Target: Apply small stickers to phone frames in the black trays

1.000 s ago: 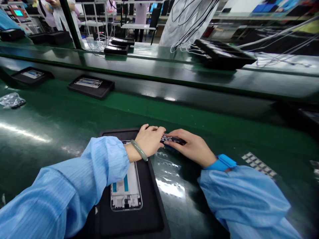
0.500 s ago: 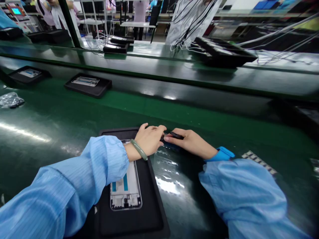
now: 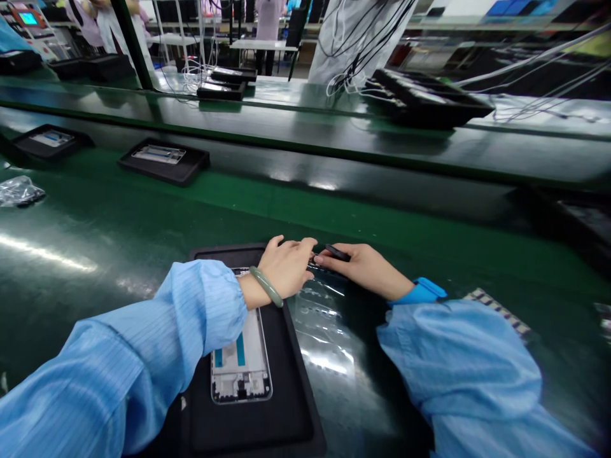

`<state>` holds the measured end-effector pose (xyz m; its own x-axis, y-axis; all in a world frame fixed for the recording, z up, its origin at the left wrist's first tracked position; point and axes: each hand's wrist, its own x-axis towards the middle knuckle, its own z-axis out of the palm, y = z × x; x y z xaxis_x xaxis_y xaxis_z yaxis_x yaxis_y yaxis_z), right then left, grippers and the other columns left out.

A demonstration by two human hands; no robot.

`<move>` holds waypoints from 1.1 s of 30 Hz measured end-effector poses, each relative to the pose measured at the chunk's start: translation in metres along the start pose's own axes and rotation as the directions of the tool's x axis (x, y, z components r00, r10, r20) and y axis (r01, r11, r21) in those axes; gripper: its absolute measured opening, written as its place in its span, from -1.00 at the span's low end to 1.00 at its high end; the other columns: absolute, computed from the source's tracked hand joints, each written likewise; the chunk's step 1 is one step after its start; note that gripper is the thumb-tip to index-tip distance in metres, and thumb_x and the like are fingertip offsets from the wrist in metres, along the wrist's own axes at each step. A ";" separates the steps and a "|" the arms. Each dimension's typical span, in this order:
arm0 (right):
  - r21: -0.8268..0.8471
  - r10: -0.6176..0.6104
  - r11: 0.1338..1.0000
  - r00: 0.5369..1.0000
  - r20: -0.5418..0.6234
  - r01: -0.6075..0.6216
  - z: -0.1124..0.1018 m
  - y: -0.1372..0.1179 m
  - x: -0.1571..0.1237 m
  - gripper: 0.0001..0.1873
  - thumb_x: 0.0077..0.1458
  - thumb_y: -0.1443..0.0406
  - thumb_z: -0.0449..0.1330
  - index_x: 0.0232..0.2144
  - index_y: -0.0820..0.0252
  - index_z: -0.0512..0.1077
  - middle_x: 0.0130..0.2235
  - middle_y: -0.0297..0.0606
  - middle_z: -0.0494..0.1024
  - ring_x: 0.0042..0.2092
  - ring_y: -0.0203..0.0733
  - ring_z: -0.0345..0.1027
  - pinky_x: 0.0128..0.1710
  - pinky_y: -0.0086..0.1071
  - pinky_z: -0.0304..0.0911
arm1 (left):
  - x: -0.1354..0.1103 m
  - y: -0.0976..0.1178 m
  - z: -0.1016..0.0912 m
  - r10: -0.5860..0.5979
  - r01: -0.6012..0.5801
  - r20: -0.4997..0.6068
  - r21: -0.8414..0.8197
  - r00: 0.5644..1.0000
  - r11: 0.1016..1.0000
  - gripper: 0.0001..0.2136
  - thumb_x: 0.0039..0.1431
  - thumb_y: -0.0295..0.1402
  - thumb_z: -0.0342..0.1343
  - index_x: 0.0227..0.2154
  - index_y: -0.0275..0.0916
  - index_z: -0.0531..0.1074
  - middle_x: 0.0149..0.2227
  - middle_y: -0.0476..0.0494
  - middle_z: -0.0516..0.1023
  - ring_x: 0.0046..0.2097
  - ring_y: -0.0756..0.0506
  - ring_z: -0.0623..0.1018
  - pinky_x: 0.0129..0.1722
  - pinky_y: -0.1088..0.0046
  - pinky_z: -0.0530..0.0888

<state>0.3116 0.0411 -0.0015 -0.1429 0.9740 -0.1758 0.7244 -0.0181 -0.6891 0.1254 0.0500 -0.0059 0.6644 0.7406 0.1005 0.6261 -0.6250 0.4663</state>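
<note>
A black tray [image 3: 286, 407] lies on the green bench in front of me with a silver phone frame [image 3: 241, 366] in it. My left hand [image 3: 286, 266] rests on the far end of the tray, fingers curled, touching a small dark part at its fingertips. My right hand [image 3: 365, 267] meets it from the right and pinches a thin black tool [image 3: 337, 252] against that same spot. A clear plastic sheet [image 3: 322, 327] with small parts lies just under both wrists. What the left fingers hold is hidden.
Two more black trays with phone frames [image 3: 165, 160] [image 3: 48, 141] sit on the belt at far left. A crumpled plastic bag [image 3: 19, 191] lies at the left edge. A strip of small pads [image 3: 501, 312] lies to the right. Stacked trays [image 3: 429, 102] and cables stand behind.
My right hand has drawn slightly back and up, and the black tool now shows above its fingers. The trays on the belt have drifted a little to the left. My left hand has stayed put.
</note>
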 end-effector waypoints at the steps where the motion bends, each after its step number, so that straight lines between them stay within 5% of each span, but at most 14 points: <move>1: 0.007 -0.010 1.000 1.000 -0.005 0.010 0.000 0.001 0.000 -0.39 -0.13 -0.24 0.13 -0.48 0.18 0.50 -0.46 -0.30 0.53 -0.37 -0.10 0.37 -0.40 -0.35 0.20 | 0.000 0.000 0.000 -0.002 0.002 -0.001 0.000 1.000 1.000 -0.52 0.12 -0.41 0.19 0.04 -0.25 0.10 -0.04 -0.08 0.52 0.09 -0.12 0.40 0.17 0.16 0.11; 7: 0.030 -0.071 0.997 0.994 -0.087 0.074 -0.001 0.003 -0.003 -0.50 -0.02 -0.15 0.12 -0.39 0.14 0.51 -0.34 -0.27 0.58 -0.28 -0.04 0.44 -0.31 -0.29 0.30 | 0.000 0.001 0.000 -0.011 0.011 -0.002 0.009 1.000 1.000 -0.48 0.12 -0.40 0.18 0.08 -0.28 0.07 -0.03 -0.13 0.50 0.09 -0.14 0.40 0.16 0.17 0.13; 13: -0.373 -0.280 0.905 0.946 -0.164 0.203 0.006 -0.007 -0.010 -0.65 0.01 -0.04 0.15 -0.30 0.04 0.50 -0.26 -0.30 0.56 -0.20 -0.04 0.44 -0.27 -0.26 0.28 | 0.000 0.002 0.001 -0.021 0.021 -0.002 0.017 1.000 1.000 -0.46 0.12 -0.41 0.17 0.10 -0.31 0.06 -0.03 -0.15 0.51 0.09 -0.13 0.40 0.17 0.20 0.12; 19: -0.439 -0.376 0.853 0.916 -0.140 0.282 0.009 -0.011 -0.011 -0.74 0.05 0.07 0.12 -0.31 0.02 0.50 -0.28 -0.31 0.57 -0.23 -0.09 0.46 -0.33 -0.31 0.27 | 0.001 0.003 0.000 -0.041 0.041 0.004 0.031 0.999 0.999 -0.42 0.11 -0.41 0.17 0.12 -0.41 0.03 -0.03 -0.21 0.50 0.08 -0.14 0.40 0.17 0.22 0.12; 33: -0.453 -0.362 0.844 0.928 -0.088 0.287 0.011 -0.004 -0.003 -0.75 0.04 0.21 0.04 -0.34 0.02 0.53 -0.29 -0.35 0.57 -0.26 -0.14 0.46 -0.38 -0.37 0.25 | 0.001 0.003 0.001 -0.037 0.036 0.013 0.056 0.999 0.998 -0.39 0.12 -0.38 0.17 0.14 -0.36 -0.02 -0.05 -0.19 0.51 0.11 -0.13 0.38 0.17 0.23 0.12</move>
<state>0.3020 0.0356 -0.0058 -0.3359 0.9302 0.1481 0.8761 0.3663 -0.3134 0.1287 0.0486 -0.0055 0.6458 0.7601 0.0720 0.6716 -0.6103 0.4200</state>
